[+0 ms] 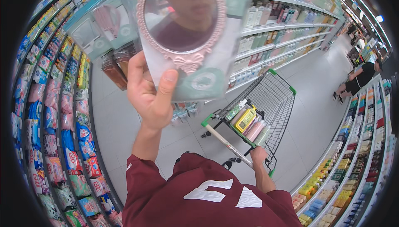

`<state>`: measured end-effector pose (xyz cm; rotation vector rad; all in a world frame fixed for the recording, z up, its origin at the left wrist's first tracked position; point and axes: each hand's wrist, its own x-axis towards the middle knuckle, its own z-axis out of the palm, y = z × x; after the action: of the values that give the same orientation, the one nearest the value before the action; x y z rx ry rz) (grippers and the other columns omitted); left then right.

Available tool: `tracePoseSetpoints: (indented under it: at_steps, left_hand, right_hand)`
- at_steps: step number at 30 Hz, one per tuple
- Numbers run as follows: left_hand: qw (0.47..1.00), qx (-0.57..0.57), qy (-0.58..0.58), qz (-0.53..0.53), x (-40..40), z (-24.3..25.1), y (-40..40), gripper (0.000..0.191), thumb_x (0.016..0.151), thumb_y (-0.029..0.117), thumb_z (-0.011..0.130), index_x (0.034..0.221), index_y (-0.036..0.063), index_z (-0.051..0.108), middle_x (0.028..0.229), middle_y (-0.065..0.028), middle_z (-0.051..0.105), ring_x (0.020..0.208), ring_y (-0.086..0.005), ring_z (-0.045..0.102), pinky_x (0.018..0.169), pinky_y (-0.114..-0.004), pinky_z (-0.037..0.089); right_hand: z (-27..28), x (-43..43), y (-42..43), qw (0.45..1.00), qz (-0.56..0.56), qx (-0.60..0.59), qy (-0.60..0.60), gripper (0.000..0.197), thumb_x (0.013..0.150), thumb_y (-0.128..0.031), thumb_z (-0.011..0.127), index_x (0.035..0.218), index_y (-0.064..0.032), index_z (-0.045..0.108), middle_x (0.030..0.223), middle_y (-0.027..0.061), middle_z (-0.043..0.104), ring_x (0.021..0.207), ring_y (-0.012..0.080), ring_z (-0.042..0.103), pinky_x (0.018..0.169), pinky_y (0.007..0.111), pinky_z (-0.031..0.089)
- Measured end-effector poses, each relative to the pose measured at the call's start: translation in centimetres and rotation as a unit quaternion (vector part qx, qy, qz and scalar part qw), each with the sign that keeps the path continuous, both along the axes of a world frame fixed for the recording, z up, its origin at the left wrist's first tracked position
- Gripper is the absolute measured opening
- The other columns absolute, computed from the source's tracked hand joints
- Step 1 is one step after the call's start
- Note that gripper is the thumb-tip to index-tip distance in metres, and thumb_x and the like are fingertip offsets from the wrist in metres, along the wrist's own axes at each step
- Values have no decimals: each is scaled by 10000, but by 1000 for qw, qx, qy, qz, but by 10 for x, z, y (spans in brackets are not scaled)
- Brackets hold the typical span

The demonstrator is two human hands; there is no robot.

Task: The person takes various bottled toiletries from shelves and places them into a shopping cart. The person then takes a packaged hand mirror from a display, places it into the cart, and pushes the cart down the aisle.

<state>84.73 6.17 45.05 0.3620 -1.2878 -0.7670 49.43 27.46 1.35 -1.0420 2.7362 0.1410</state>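
My left hand [151,94] grips a packaged mirror [188,63] by its lower left corner, thumb in front and fingers behind. The mirror has a pink scalloped frame with a bow at the bottom. Clear plastic covers it over a white and pale green card, and a person is reflected in the glass. Lower and to the right, my right hand [258,156] is closed around the right end of the handle [229,146] of a shopping cart [282,102]. Several bottles, among them a yellow pump bottle [245,120], stand in the cart's near section.
Other packaged mirrors [107,21] hang behind the held one. Shelves of bagged goods [67,114] line the left, bottle shelves [280,27] the far side, and more bottle shelves [339,177] the right. A person in black [363,74] stands farther along the grey tiled floor [307,114].
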Motion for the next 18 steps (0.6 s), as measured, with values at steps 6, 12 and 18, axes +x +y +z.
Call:
tracePoseSetpoints:
  at_steps: [6, 12, 18]
  left_hand:
    - [997, 20, 28, -75, -86, 16, 42, 500, 955, 81, 642, 1345, -63, 364, 1013, -118, 705, 885, -83, 626, 814, -214, 453]
    - [995, 27, -8, -97, -141, 10, 71, 526, 925, 113, 657, 1338, -90, 402, 1145, -159, 651, 1013, -157, 631, 911, -271, 463]
    - [994, 23, 12, -108, -182, 2, 96, 487, 944, 66, 644, 1321, -79, 371, 992, -139, 715, 920, -113, 646, 823, -229, 467]
  right_hand:
    - [6, -8, 2, 999, 18, -40, -28, 152, 722, -198, 686, 764, -62, 740, 774, 170, 722, 735, 327, 718, 742, 436, 538]
    - [11, -24, 6, 995, 51, -74, -48, 140, 721, -180, 674, 770, -63, 733, 761, 191, 713, 703, 354, 711, 696, 468, 562]
    - [17, -33, 14, 989, 89, -101, -56, 156, 727, -195, 680, 770, -51, 723, 733, 197, 702, 677, 357, 705, 660, 464, 565]
